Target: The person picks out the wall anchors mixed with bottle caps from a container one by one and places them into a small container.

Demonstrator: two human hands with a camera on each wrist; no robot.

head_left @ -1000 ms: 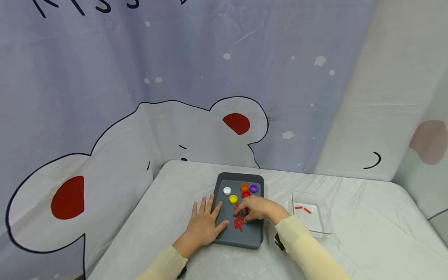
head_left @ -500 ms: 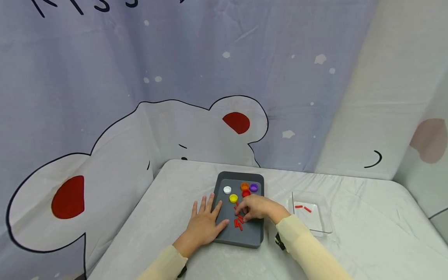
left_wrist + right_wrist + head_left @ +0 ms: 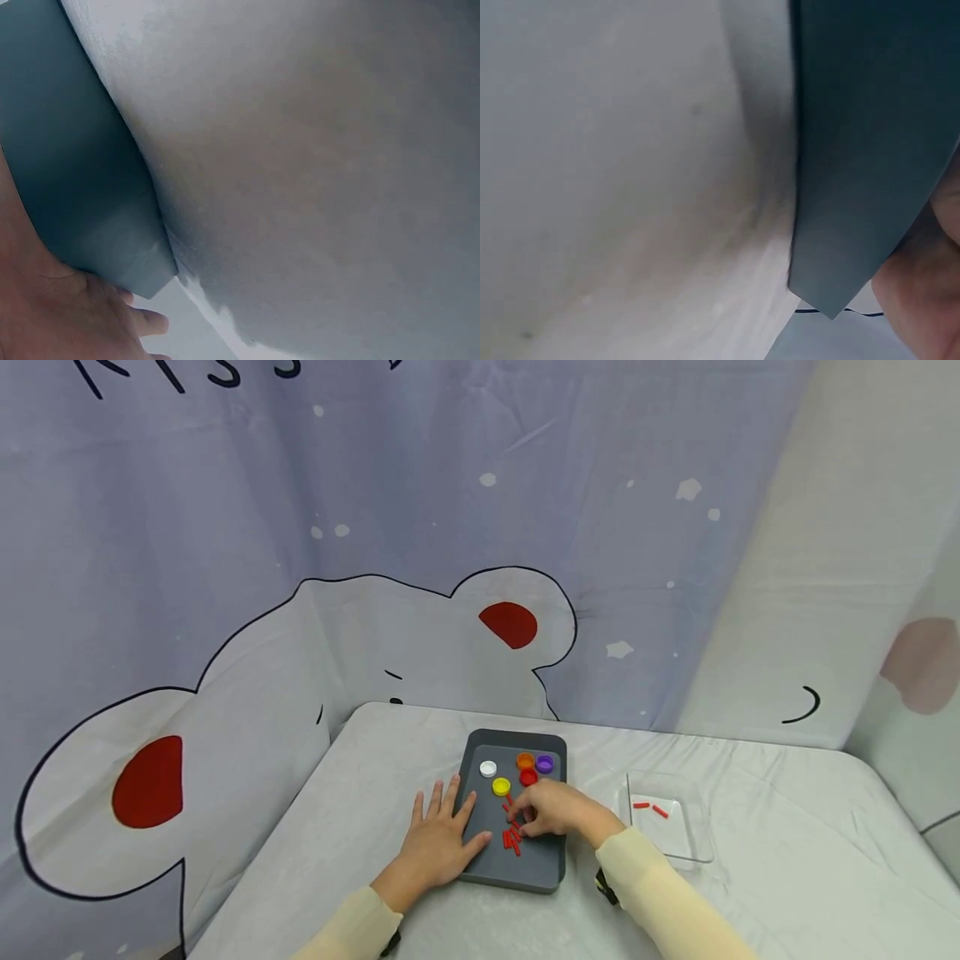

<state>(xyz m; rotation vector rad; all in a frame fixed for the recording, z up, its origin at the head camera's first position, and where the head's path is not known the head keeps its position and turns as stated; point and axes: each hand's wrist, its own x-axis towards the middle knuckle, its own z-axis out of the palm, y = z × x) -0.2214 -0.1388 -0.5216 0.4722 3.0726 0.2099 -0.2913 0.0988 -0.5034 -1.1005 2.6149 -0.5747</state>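
A dark grey tray [image 3: 517, 875] lies on the table with several small red sticks [image 3: 512, 842] and several round coloured caps in it. My left hand [image 3: 437, 843] is spread flat, its fingers and thumb along the tray's left edge. My right hand [image 3: 555, 808] reaches over the tray's right side, index finger and thumb curled down around a short red stick [image 3: 515, 824]. The fingers partly hide that stick. Near these fingertips lie a yellow cap [image 3: 501, 787] and a red cap [image 3: 528, 776]. The left wrist view shows the tray wall [image 3: 90, 165] beside the hand.
In the tray's far part are a white cap [image 3: 488, 769], an orange cap [image 3: 525, 762] and a purple cap [image 3: 544, 764]. Right of the tray stands a clear plastic box [image 3: 693, 839] holding two red sticks [image 3: 650, 809]. A printed cloth [image 3: 420, 510] hangs behind the table.
My right hand's index finger has shifted slightly right, closer to the thumb. My left hand stays at the tray's edge. The caps keep their places.
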